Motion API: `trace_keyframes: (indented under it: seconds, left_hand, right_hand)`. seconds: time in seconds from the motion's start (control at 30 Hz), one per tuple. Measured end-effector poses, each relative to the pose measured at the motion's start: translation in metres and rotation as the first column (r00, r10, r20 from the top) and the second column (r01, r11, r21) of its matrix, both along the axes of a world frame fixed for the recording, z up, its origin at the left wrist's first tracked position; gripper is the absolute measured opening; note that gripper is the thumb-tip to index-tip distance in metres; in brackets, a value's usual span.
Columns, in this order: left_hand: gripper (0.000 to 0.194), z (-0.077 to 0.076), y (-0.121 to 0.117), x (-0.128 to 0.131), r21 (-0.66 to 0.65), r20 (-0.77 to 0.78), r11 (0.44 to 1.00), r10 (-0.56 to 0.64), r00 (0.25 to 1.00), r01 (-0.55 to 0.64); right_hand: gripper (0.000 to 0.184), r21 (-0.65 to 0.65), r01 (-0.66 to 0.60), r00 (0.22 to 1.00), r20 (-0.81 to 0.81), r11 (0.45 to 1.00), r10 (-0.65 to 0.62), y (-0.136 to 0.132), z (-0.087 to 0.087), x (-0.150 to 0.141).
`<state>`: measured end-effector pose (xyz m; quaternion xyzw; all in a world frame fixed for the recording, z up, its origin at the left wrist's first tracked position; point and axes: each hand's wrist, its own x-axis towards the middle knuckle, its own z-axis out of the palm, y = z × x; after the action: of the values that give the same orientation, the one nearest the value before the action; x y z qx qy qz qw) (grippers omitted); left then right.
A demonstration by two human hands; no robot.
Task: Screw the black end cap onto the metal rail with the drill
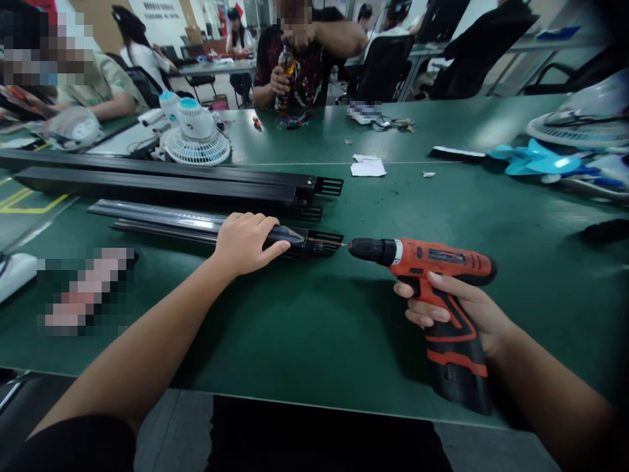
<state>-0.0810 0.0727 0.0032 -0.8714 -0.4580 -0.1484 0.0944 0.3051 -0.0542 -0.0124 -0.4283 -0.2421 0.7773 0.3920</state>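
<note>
A red and black cordless drill [442, 259] is gripped by its handle in my right hand [472, 308]. Its chuck points left, and the thin bit [339, 244] reaches the slotted end [324, 241] of a long black housing [167, 215]. Whether the bit touches a screw there is too small to tell. My left hand [248, 242] lies over that housing near the same end, fingers curled over the far side and thumb along the near side. Two more long black housings [157, 185] lie parallel just behind it, also with slotted ends.
A white fan part with a blue top [196, 134] stands behind the housings. Paper scraps [367, 166] lie mid-table, and blue fan blades [535, 159] at the right. A person [302, 62] across the green table [304, 347] holds a bottle [285, 72]. A blurred-out flat object [91, 288] lies left.
</note>
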Motion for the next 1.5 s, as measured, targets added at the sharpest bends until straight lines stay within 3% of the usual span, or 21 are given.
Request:
trace_keyframes:
  seconds: [0.7,0.93,1.5]
  left_hand:
    - [0.068,-0.001,0.000,0.000,0.005,-0.006,1.000,0.007,1.000,-0.007]
    - [0.077,0.000,0.000,0.000,-0.003,-0.002,1.000,-0.001,1.000,0.001]
    - [0.079,-0.001,0.000,0.000,0.005,0.005,1.000,-0.008,1.000,0.008]
  right_hand:
    - [0.039,-0.009,-0.063,0.998,0.012,0.998,0.063,-0.001,-0.001,0.003]
    - [0.036,-0.034,-0.053,0.998,-0.033,0.998,0.052,0.001,-0.005,0.005]
    - [0.052,-0.019,-0.067,0.996,-0.054,0.998,0.066,-0.002,-0.010,0.010]
